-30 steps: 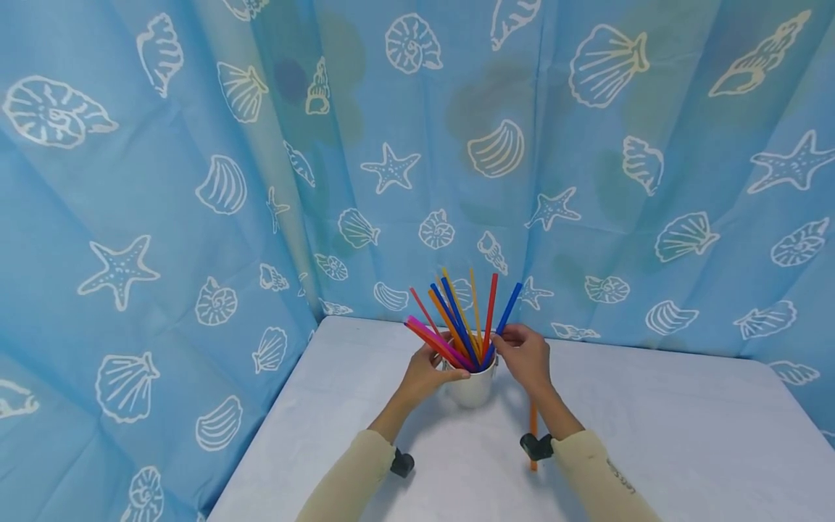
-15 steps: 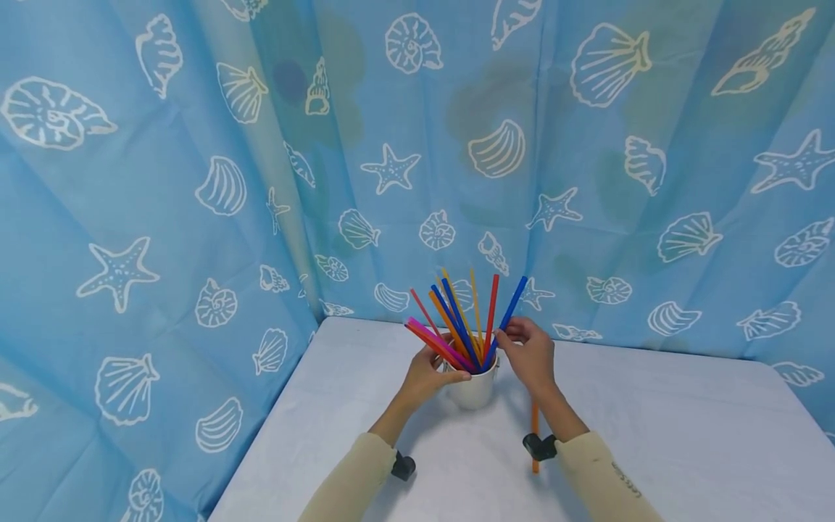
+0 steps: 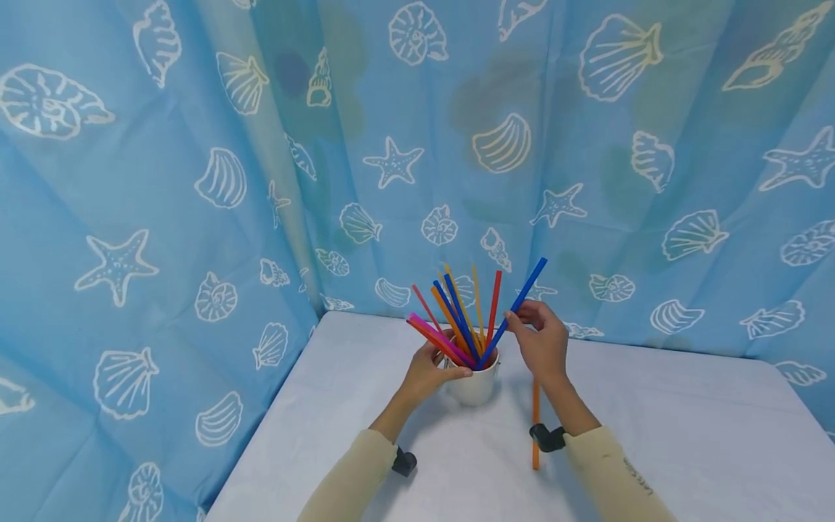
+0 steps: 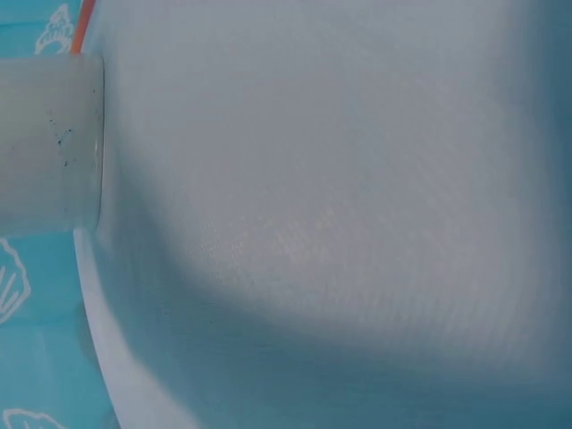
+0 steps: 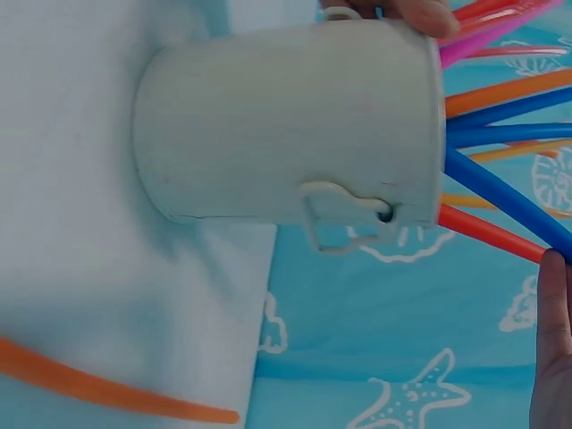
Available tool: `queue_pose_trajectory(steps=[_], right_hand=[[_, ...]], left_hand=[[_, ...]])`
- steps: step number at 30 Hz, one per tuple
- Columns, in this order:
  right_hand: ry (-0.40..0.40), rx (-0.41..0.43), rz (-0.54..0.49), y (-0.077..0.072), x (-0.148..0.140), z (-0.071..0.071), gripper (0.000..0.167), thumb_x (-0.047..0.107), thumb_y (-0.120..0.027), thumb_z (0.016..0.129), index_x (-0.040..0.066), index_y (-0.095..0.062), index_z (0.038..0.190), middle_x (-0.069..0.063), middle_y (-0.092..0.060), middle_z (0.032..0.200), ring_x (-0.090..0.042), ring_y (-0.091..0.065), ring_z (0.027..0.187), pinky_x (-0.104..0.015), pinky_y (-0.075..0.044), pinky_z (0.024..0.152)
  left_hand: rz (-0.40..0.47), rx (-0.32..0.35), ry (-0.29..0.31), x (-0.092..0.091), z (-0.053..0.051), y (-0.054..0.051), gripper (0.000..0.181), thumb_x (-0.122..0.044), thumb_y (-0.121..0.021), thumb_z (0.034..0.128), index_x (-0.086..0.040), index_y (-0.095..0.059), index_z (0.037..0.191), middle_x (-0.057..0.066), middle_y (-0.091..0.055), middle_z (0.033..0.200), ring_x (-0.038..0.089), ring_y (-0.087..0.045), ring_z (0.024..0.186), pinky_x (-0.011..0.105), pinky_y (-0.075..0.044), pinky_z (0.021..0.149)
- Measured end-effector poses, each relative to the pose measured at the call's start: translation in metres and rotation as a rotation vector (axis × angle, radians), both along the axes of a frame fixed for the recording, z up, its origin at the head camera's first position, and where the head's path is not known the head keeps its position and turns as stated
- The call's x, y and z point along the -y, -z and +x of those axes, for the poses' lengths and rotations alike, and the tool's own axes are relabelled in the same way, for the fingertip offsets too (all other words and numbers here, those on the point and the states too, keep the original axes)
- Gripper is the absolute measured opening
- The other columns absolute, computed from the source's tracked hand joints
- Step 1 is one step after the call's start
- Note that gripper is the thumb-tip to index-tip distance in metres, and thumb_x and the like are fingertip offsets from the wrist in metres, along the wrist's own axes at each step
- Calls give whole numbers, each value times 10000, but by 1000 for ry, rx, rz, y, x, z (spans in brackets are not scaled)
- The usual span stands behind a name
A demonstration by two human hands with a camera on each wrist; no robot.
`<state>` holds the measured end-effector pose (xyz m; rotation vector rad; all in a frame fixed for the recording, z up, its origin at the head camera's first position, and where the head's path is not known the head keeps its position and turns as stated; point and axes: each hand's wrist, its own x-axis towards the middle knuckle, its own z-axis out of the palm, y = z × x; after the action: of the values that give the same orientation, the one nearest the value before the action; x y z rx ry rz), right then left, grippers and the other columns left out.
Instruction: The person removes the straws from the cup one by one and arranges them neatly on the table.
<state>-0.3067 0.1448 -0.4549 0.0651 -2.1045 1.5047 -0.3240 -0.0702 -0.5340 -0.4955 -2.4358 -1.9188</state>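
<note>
A small white bucket with wire handle loops stands upright on the table, holding several straws in red, pink, orange, yellow and blue. My left hand grips its rim on the left side, thumb along the front. With thumb and fingers, my right hand pinches a blue straw that leans right, its lower end still inside the bucket. In the right wrist view, fingertips touch that blue straw above the rim. The left wrist view shows just the wall of the bucket; the left fingers are out of sight there.
An orange straw lies on the white tabletop, partly hidden beneath my right forearm. A blue shell-patterned curtain hangs close behind the table and along its left side.
My right hand has moved right and slightly up, drawing the blue straw upward and tilting it further right. The left hand stays on the bucket.
</note>
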Motion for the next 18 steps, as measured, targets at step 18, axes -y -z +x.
queue_pose_trajectory(steps=[18], right_hand=[[-14,-48,-176,-21,-34,0,327,231,-637,957,60,-657,1235,-132,-683,1090,-118,-701,853,-213,-554,765]], left_hand=[[7,-3,-12,-2,3,-2,730,-264,-855,759,-214,-508,1400,-84,-495,1432,140,-434,1344,371,-361,1097]])
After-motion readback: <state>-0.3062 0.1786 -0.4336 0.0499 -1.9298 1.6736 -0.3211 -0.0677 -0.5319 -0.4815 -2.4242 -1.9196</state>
